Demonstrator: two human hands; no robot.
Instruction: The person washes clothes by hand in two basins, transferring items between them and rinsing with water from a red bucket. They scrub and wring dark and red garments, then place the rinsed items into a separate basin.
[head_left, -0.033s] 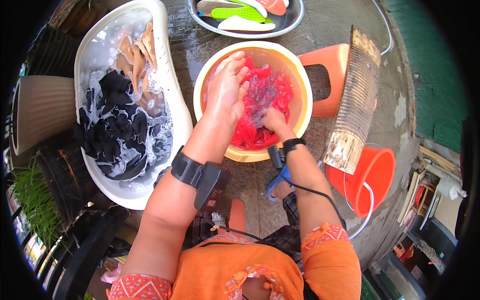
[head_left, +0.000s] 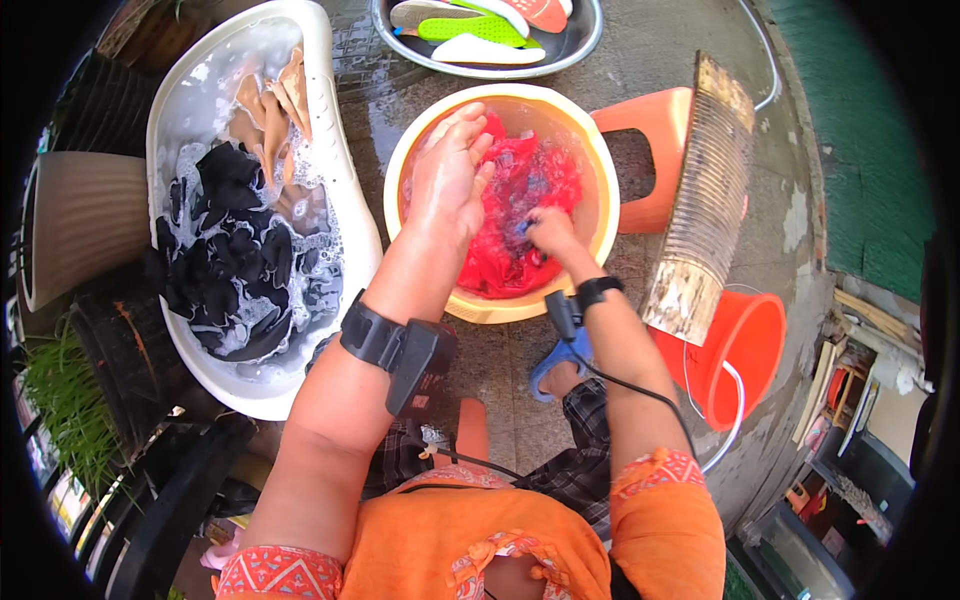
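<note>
A yellow basin (head_left: 400, 170) holds soaking red cloth (head_left: 495, 260) in rippling water. My left hand (head_left: 450, 170) is raised over the basin's left half, wet, with fingers apart and slightly bent, holding nothing. Inside the basin, my right hand (head_left: 548, 230) has its fingers curled round a small blue item (head_left: 522, 228) at the red cloth. Both wrists carry black straps with devices and cables.
A white tub (head_left: 335, 150) of black and tan items in suds stands left. An orange stool (head_left: 650, 200), a ridged wooden washboard (head_left: 700, 200) and a red bucket (head_left: 730, 370) are at right. A metal basin (head_left: 480, 68) of insoles lies beyond, planters (head_left: 85, 220) far left.
My right hand has shifted a little up within the basin, and a blue item now shows at its fingertips. The water's splashes differ; my left hand stays raised over the basin.
</note>
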